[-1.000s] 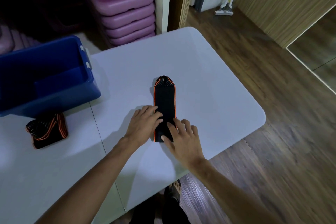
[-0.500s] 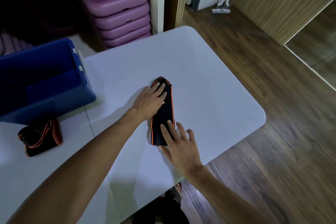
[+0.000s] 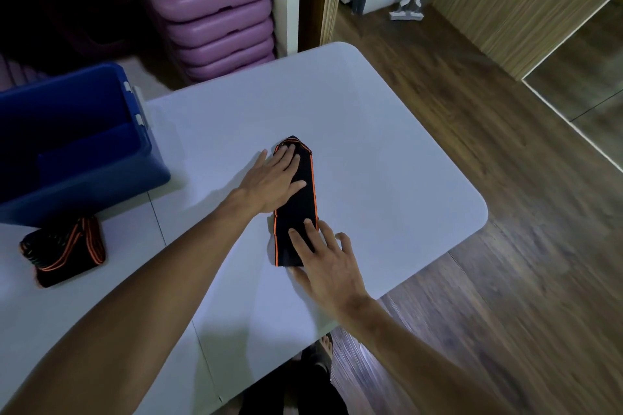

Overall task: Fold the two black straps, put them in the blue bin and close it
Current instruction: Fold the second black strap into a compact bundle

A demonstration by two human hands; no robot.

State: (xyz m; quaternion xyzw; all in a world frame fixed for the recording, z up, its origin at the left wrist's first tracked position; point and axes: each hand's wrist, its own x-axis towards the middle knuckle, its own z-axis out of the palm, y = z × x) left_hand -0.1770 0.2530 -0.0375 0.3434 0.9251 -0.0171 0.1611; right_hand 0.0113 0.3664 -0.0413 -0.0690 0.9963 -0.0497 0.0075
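A black strap with orange edging (image 3: 298, 212) lies flat and lengthwise in the middle of the white table (image 3: 371, 162). My left hand (image 3: 273, 180) presses flat on its far half, fingers spread up to the pointed tip. My right hand (image 3: 325, 261) rests flat on its near end, fingertips on the fabric. A second black and orange strap (image 3: 64, 251) lies bunched in a loose fold at the left, just in front of the blue bin (image 3: 84, 175). The bin stands open at the far left; no lid is in view.
Stacked purple plastic cases (image 3: 215, 17) sit on the floor behind the table. Wooden floor runs along the right side past the table's rounded edge. A white mop head (image 3: 408, 10) leans by the far wall. My foot (image 3: 323, 354) shows under the near edge.
My left hand slid away from me along the strap, from its near end to its far tip. My right hand stayed on the near end. The view shifted slightly right.
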